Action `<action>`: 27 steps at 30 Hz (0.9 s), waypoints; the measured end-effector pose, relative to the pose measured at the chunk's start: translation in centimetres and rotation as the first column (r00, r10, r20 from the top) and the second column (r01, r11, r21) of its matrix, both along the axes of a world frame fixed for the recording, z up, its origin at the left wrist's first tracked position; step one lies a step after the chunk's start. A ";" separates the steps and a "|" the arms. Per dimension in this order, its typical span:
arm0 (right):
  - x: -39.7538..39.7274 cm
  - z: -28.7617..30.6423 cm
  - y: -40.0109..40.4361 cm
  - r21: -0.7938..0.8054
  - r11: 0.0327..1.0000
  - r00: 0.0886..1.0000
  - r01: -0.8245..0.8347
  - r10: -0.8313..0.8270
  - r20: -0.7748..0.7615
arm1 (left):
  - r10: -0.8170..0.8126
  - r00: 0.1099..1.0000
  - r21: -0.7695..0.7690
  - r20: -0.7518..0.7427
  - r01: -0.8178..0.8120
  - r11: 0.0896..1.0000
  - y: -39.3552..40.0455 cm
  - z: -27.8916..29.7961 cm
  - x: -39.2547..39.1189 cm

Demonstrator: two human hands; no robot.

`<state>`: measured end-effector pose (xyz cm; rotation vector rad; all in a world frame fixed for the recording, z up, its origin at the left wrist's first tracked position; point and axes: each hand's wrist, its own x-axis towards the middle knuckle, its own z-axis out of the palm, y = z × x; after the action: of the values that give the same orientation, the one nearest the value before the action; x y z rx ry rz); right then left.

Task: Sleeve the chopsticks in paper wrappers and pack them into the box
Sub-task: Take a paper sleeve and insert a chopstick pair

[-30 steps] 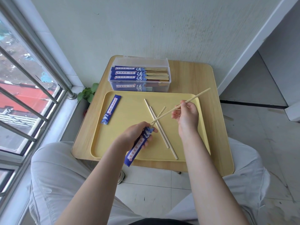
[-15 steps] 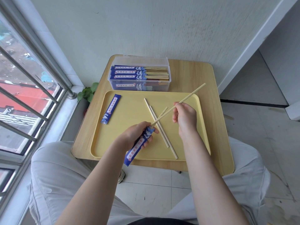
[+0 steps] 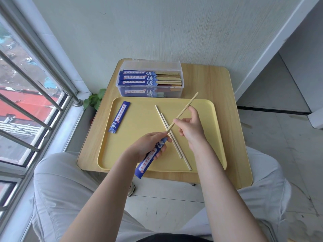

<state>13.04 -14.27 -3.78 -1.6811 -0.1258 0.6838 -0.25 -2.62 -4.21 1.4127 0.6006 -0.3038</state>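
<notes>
Far left, a barred window (image 3: 31, 95) runs along the scene's edge; a small green plant (image 3: 94, 100) sits on the floor just off the table's far-left corner. A wooden table (image 3: 232, 130) carries a yellow tray (image 3: 139, 123) on its near part. On the tray's far-left area a spare blue paper wrapper (image 3: 119, 117) lies flat, angled, well apart from both hands. Beyond the tray's far edge, a clear plastic box (image 3: 150, 79) stands open, holding sleeved chopsticks (image 3: 150, 77) stacked lengthwise, blue sleeves to the left, bare wood ends to the right. Near the tray's centre, the left hand (image 3: 148, 145) grips a second blue wrapper (image 3: 150, 157), fingers curled round its upper part; the wrapper's lower end juts past the tray's near edge. Two loose chopsticks (image 3: 176, 145) lie side by side on the tray, slanting from far-left to near-right, passing between the two hands. To the right, the right hand (image 3: 190, 126) pinches a single chopstick (image 3: 183, 111) between thumb and fingertips; the stick tilts up toward the far right, and its lower tip meets the open mouth of the held wrapper at the left hand. How far the tip has entered cannot be told. The person's pale trousers (image 3: 57, 180) show at the near edge.
</notes>
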 end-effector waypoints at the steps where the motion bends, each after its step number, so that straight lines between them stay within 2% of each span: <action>1: 0.1 0.0 -0.1 -0.001 1.000 1.000 0.017 -0.017 -0.012 | -0.006 1.000 -0.007 -0.001 0.006 1.000 -0.1 0.0 0.0; 7: -0.3 0.6 -0.1 -0.009 0.998 0.998 0.061 -0.061 -0.016 | -0.007 1.000 -0.023 -0.008 0.007 1.000 -0.4 0.1 0.3; 12: -0.9 0.6 0.1 -0.012 0.991 0.984 -0.134 0.132 -0.122 | 0.036 0.998 0.023 0.054 -0.038 0.999 -0.6 0.3 0.6; 14: -1.1 0.4 0.3 0.026 0.989 0.977 -0.147 0.149 -0.153 | 0.048 0.997 0.024 0.057 -0.050 0.998 -0.4 0.1 0.5; 16: -0.9 -0.1 0.6 0.031 0.995 0.987 -0.099 0.102 -0.124 | 0.033 0.998 0.038 0.057 -0.035 0.999 -0.3 -0.2 0.3; 20: -0.4 -0.3 0.1 0.092 0.995 0.998 0.035 -0.039 0.039 | 0.028 0.998 0.028 0.050 -0.030 0.999 -0.5 -0.3 0.2; 23: -0.2 -0.3 0.0 0.076 0.997 0.995 -0.029 0.022 0.093 | 0.042 0.998 -0.025 0.045 -0.041 0.999 -0.7 -0.1 0.5; 27: -0.4 -0.1 0.0 0.089 0.996 0.998 -0.026 0.021 0.060 | 0.064 0.997 -0.066 0.046 -0.061 0.996 -0.7 0.0 0.5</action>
<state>12.59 -14.22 -3.93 -1.6162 -0.2158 0.6366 0.28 -3.35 -4.23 1.3330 0.5894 -0.2365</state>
